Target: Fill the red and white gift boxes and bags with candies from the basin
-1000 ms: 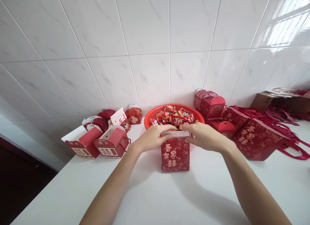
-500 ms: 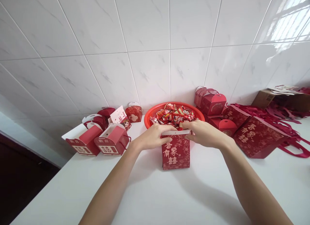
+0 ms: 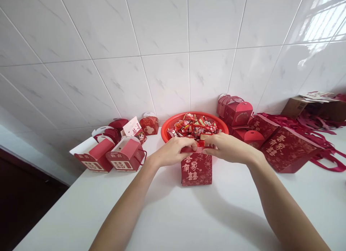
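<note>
A red paper gift bag (image 3: 197, 170) with pale Chinese characters stands upright on the white table. My left hand (image 3: 177, 149) is closed on the left part of its top edge, thumb in front. On the right part of that edge, my right hand (image 3: 225, 146) pinches with thumb and forefinger. A red strip or flap lies across the top between my fingers; the bag's inside is hidden. Right behind the bag, a red plastic basket (image 3: 164, 131) holds many red-wrapped candies (image 3: 190, 126).
To the left stand red and white gift boxes (image 3: 125, 153) and a patterned box (image 3: 150, 125). Stacked red boxes (image 3: 238, 114) sit right of the basket, beside larger red gift bags (image 3: 290, 148) with ribbon handles (image 3: 328, 164). A cardboard box (image 3: 293, 107) is at far right; a tiled wall (image 3: 167, 81) rises behind.
The white inside strip at the bag's top has gone from view, and a red strip shows there now. My fingers have shifted inward along the edge. The bag stays in place.
</note>
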`<move>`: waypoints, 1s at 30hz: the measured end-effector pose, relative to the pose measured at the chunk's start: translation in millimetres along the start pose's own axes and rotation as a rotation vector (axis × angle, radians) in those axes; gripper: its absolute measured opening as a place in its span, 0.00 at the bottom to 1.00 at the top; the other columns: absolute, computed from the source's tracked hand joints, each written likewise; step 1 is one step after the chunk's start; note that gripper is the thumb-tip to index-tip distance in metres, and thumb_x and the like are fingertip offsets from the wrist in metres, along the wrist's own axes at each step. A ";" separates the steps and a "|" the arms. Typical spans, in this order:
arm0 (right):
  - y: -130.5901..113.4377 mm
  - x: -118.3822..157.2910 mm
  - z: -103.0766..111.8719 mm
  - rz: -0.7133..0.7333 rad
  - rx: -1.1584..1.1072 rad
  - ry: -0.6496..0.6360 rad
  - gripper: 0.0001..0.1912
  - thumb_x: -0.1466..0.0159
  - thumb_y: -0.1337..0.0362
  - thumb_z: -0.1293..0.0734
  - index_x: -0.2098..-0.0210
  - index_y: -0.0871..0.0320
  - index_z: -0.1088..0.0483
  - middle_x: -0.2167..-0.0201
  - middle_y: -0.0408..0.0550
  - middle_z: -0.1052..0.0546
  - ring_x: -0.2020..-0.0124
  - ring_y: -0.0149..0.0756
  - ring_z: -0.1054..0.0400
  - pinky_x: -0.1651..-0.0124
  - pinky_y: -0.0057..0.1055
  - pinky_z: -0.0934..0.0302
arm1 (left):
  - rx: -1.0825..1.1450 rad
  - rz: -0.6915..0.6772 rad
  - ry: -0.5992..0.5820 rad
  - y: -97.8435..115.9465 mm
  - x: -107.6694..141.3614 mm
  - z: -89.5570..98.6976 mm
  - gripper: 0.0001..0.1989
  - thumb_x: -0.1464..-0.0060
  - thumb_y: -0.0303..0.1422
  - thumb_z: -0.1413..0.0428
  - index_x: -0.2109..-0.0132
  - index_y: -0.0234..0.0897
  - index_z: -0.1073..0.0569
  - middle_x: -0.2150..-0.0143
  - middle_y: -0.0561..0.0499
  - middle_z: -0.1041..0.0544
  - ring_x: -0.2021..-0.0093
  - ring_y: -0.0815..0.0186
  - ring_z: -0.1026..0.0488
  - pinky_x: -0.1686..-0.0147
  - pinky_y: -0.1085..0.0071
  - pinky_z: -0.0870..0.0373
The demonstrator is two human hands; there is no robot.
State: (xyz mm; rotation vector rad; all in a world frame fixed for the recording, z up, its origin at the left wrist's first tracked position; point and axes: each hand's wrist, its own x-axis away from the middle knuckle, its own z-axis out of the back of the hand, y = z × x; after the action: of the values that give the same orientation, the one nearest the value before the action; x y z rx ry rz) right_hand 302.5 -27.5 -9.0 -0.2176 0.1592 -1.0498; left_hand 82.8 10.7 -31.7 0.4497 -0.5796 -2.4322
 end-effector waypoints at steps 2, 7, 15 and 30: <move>1.5 -2.1 -2.6 -0.004 0.014 -0.006 0.07 0.32 0.64 0.38 0.64 0.55 0.29 0.67 0.46 0.26 0.70 0.34 0.35 0.70 0.31 0.51 | 0.011 -0.016 -0.004 0.4 -0.8 0.0 0.09 0.47 0.21 0.48 0.63 0.38 0.26 0.62 0.53 0.21 0.62 0.65 0.27 0.61 0.72 0.35; 3.8 -6.2 -7.8 -0.014 0.037 -0.012 0.05 0.33 0.65 0.37 0.66 0.55 0.32 0.69 0.45 0.27 0.70 0.35 0.35 0.71 0.31 0.52 | 0.122 0.047 -0.018 -2.3 -0.9 -0.2 0.06 0.50 0.27 0.41 0.62 0.37 0.24 0.61 0.53 0.21 0.62 0.65 0.26 0.60 0.71 0.32; 2.2 -8.1 -7.1 -0.020 0.032 -0.014 0.09 0.34 0.68 0.37 0.72 0.55 0.36 0.72 0.43 0.29 0.72 0.33 0.37 0.71 0.31 0.53 | 0.364 0.049 -0.072 -24.2 -1.4 -1.6 0.11 0.44 0.33 0.44 0.54 0.37 0.23 0.58 0.48 0.22 0.58 0.63 0.27 0.55 0.67 0.30; 17.5 -16.0 -11.6 0.140 -0.251 0.010 0.11 0.35 0.59 0.35 0.72 0.57 0.29 0.73 0.42 0.29 0.72 0.32 0.39 0.68 0.29 0.46 | 0.469 0.162 -0.055 -29.9 -4.2 -2.9 0.14 0.50 0.35 0.40 0.55 0.36 0.23 0.65 0.51 0.26 0.63 0.65 0.31 0.62 0.69 0.32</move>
State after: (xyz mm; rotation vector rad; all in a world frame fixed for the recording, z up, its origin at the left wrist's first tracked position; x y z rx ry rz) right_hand 306.6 -6.3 -24.2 -0.4227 0.3116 -0.8901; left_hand 73.3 34.3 -48.3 0.5016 -1.1719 -2.1514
